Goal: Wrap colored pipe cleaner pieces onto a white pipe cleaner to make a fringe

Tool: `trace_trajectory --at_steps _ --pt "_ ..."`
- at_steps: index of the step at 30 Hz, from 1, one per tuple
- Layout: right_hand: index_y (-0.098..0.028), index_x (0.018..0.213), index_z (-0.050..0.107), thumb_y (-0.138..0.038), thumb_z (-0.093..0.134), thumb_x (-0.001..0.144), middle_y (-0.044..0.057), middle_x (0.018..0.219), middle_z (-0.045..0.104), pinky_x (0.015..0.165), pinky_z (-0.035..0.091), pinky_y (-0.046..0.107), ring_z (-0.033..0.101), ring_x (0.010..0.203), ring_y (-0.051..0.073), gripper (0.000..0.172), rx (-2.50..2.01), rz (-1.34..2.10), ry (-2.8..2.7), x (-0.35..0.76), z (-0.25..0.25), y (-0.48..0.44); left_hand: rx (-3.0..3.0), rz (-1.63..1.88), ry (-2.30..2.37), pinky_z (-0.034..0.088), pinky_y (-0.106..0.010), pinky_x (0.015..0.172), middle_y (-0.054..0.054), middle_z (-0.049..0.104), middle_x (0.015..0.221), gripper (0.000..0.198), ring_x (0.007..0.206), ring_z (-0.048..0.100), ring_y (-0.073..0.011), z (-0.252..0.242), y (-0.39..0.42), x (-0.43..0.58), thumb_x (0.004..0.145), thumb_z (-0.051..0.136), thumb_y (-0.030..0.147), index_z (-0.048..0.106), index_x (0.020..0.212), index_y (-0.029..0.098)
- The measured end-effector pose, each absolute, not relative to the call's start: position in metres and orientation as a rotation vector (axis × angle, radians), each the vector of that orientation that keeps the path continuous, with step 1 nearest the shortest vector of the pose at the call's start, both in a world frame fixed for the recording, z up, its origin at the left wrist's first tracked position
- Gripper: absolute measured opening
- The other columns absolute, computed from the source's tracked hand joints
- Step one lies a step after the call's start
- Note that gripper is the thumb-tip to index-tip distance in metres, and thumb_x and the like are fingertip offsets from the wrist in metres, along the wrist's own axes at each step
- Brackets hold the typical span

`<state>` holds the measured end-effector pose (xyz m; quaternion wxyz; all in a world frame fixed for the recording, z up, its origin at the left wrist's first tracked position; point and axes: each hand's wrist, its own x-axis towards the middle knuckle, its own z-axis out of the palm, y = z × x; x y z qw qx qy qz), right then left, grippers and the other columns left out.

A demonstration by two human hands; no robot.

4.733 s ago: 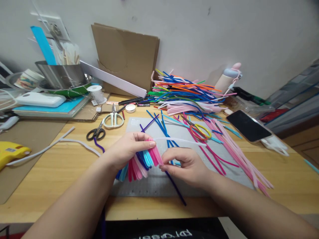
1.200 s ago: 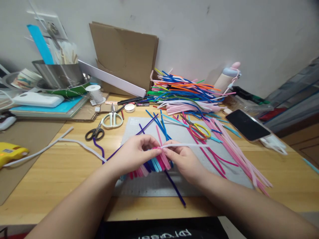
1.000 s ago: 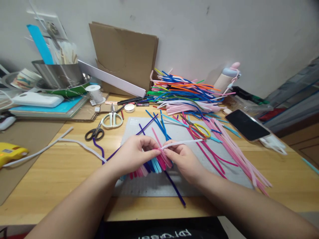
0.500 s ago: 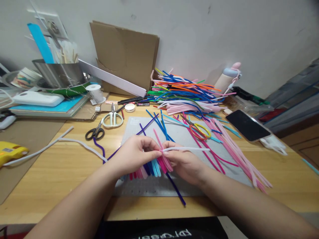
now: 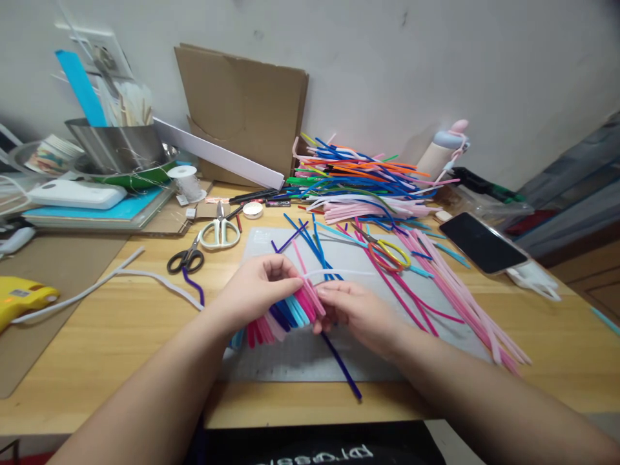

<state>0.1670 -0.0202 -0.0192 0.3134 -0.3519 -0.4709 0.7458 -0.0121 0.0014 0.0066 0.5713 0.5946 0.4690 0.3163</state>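
My left hand point(image 5: 259, 287) is closed around a row of bent pipe cleaners point(image 5: 283, 320) in light blue, dark blue, purple and pink, their loops hanging below my fingers. At the row's right end, a pink pipe cleaner point(image 5: 299, 255) sticks up past my left thumb. A white pipe cleaner point(image 5: 343, 272) runs rightward from the same spot. My right hand point(image 5: 363, 313) pinches at the pink pipe cleaner's lower part, with its fingertips partly hidden behind the loops. Beneath both hands lies a grey cutting mat point(image 5: 402, 361), with a purple pipe cleaner point(image 5: 343, 371) across its front edge.
Black-handled scissors point(image 5: 186, 259), white-handled scissors point(image 5: 219, 234) and red-yellow scissors point(image 5: 387, 255) lie around. Pink pipe cleaners point(image 5: 465, 290) and a phone point(image 5: 482, 242) are on the right. A colourful pipe-cleaner pile point(image 5: 363, 177) sits behind. A yellow tool point(image 5: 26, 297) is at the left.
My right hand has shifted down and slightly away from my left thumb, its fingers now beside the pink loops. The row has tilted, showing more loops, and the white pipe cleaner has swung upward.
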Motion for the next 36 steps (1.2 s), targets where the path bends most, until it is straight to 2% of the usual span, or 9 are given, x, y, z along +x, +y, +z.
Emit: trace_trajectory --at_steps 4,10,13,17,20,31,36 --pt "-0.013 0.082 0.060 -0.036 0.051 0.081 0.003 0.070 0.063 0.049 0.035 0.020 0.058 0.055 0.009 0.025 -1.021 1.875 -1.451 0.1675 -0.0196 -0.0229 1.409 0.780 1.127 0.039 -0.020 0.051 0.002 0.056 0.060 0.016 0.053 0.051 -0.0090 0.0057 0.0029 -0.0125 0.066 0.063 0.028 0.055 0.068 0.014" --pt "-0.014 0.089 0.061 -0.030 0.051 0.080 0.001 0.068 0.061 0.049 0.035 0.019 0.056 0.054 0.008 0.021 -1.079 1.772 -1.560 0.1656 -0.0182 -0.0255 1.402 0.716 1.115 0.040 -0.021 0.052 0.001 0.058 0.063 0.019 0.055 0.052 -0.0098 0.0059 0.0021 -0.0131 0.067 0.062 0.031 0.056 0.069 0.014" --pt "-0.014 0.085 0.061 -0.030 0.048 0.082 0.000 0.066 0.061 0.049 0.035 0.020 0.056 0.053 0.008 0.021 -1.041 1.834 -1.560 0.1661 -0.0157 -0.0246 1.397 0.670 1.095 0.041 -0.022 0.054 0.000 0.059 0.064 0.021 0.055 0.053 -0.0103 0.0057 0.0027 -0.0145 0.067 0.062 0.033 0.057 0.071 0.014" --pt "-0.012 0.081 0.058 -0.035 0.050 0.081 0.005 0.075 0.064 0.049 0.037 0.019 0.060 0.056 0.009 0.024 -0.978 2.007 -1.456 0.1680 -0.0142 -0.0226 1.377 0.709 1.094 0.041 -0.021 0.055 0.001 0.058 0.064 0.020 0.056 0.053 -0.0093 0.0038 0.0044 -0.0158 0.067 0.063 0.032 0.058 0.071 0.013" --pt "-0.011 0.081 0.058 -0.036 0.053 0.079 0.005 0.073 0.065 0.049 0.037 0.018 0.060 0.056 0.008 0.025 -0.963 2.042 -1.402 0.1688 -0.0147 -0.0219 1.343 0.713 1.092 0.042 -0.021 0.055 0.001 0.059 0.064 0.021 0.056 0.053 -0.0091 0.0027 0.0052 -0.0157 0.066 0.064 0.032 0.057 0.072 0.014" --pt "-0.011 0.080 0.061 -0.036 0.057 0.077 0.003 0.069 0.064 0.049 0.036 0.017 0.058 0.054 0.007 0.026 -0.975 1.971 -1.354 0.1673 -0.0222 -0.0227 1.321 0.742 1.084 0.043 -0.023 0.058 -0.001 0.062 0.067 0.023 0.059 0.056 -0.0109 0.0029 0.0049 -0.0146 0.066 0.065 0.034 0.056 0.073 0.014" --pt "-0.012 0.080 0.061 -0.036 0.058 0.076 0.002 0.066 0.063 0.050 0.038 0.018 0.058 0.054 0.007 0.025 -0.990 1.895 -1.366 0.1670 -0.0240 -0.0228 1.296 0.752 1.089 0.044 -0.023 0.063 -0.001 0.065 0.073 0.028 0.064 0.058 -0.0113 0.0011 0.0066 -0.0152 0.064 0.069 0.033 0.059 0.081 0.014"
